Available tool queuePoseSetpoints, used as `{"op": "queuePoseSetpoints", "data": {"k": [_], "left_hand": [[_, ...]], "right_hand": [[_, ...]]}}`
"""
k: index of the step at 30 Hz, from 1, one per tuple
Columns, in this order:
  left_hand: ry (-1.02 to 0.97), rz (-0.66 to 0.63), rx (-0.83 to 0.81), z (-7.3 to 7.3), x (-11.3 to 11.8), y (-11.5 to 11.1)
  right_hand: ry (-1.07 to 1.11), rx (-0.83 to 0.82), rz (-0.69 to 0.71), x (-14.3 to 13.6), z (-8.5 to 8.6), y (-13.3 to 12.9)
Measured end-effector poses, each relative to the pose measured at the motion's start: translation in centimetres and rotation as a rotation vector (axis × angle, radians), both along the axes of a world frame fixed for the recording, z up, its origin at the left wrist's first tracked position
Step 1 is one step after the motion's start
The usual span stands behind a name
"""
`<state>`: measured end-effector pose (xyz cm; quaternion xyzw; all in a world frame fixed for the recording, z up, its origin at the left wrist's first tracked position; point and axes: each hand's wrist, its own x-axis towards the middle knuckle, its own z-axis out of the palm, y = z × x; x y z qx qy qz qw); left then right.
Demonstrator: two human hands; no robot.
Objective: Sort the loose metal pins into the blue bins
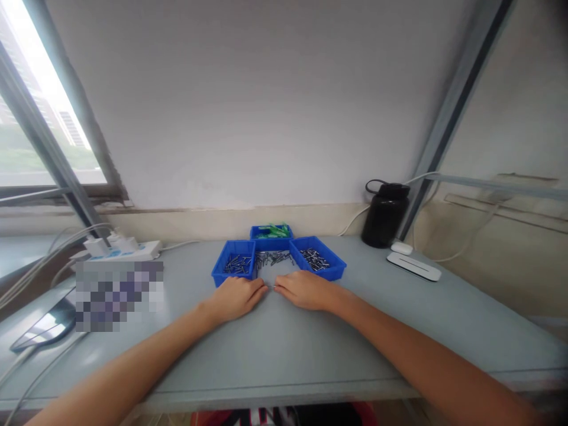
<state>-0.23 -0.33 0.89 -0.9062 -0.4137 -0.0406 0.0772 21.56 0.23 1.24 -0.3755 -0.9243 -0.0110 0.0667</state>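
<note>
A grey table (275,349) was seen against the wall. On it three blue trays (234,262) were set close together, with loose metal pins (271,258) between them. A black bottle (384,214), a white device (413,266) and a power strip (119,249) were also placed there.

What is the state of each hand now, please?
Left hand: flat on the table, palm down, holding nothing.
Right hand: the same, holding nothing.

Probably workshop: blue parts bins (234,264)
</note>
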Motion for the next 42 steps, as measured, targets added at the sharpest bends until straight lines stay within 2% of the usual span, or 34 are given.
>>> {"op": "queuePoseSetpoints", "data": {"k": [7,14,20,25,34,42], "left_hand": [[0.004,0.005,0.002,0.14,-0.02,-0.04],[0.03,0.004,0.024,-0.28,-0.12,0.18],[0.027,0.013,0.015,-0.06,0.02,-0.03],[0.012,0.013,-0.015,0.25,0.08,-0.14],[0.066,0.032,-0.001,0.22,0.14,-0.05],[0.043,-0.005,-0.003,0.23,0.16,-0.14]], "right_hand": [[0.012,0.001,0.03,0.02,-0.02,-0.01],[0.036,-0.027,-0.052,0.0,0.48,-0.16],[0.016,-0.006,0.04,-0.06,0.31,-0.05],[0.027,0.012,0.049,-0.14,0.27,-0.16],[0.075,0.022,-0.043,-0.03,0.55,-0.21],[0.049,0.031,0.075,0.07,0.05,0.05]]}}
